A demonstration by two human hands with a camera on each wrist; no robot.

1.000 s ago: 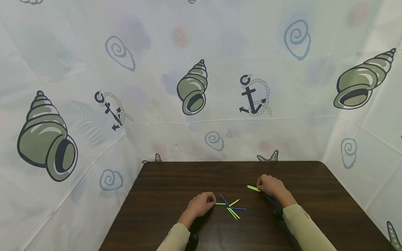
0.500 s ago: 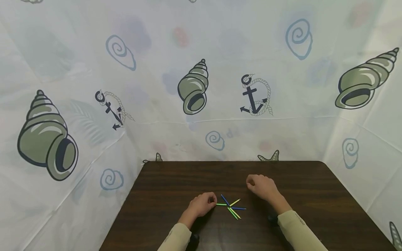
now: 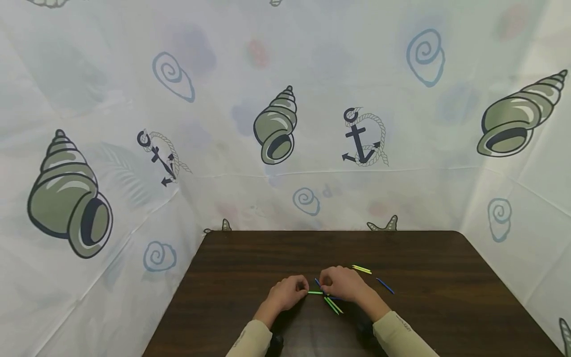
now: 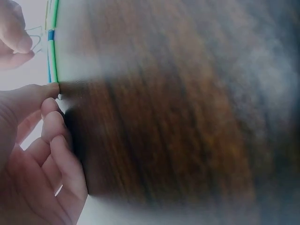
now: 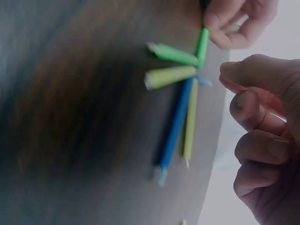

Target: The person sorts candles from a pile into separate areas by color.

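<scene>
In the head view, thin green, yellow and blue candles lie in a star on the dark table. My left hand (image 3: 285, 295) pinches the outer end of the green candle (image 3: 314, 292) pointing left. Above the star, my right hand (image 3: 345, 285) covers its upper right part. The right wrist view shows this hand (image 5: 260, 126) with loosely bent fingers, nothing visible between them. Before it lie a blue candle (image 5: 177, 122), a slim yellow candle (image 5: 190, 122), a thicker-looking yellow candle (image 5: 169, 77) and a second green candle (image 5: 174, 54), their inner ends close together.
Right of the star lie yellow candles (image 3: 361, 269) side by side and a separate blue candle (image 3: 385, 285). The brown wooden table (image 3: 250, 258) ends at a white curtain (image 3: 214, 124) printed with shells and anchors.
My right hand has come left from the loose candles at the right to the star, uncovering the yellow and blue ones there. The left hand keeps its place on the green candle.
</scene>
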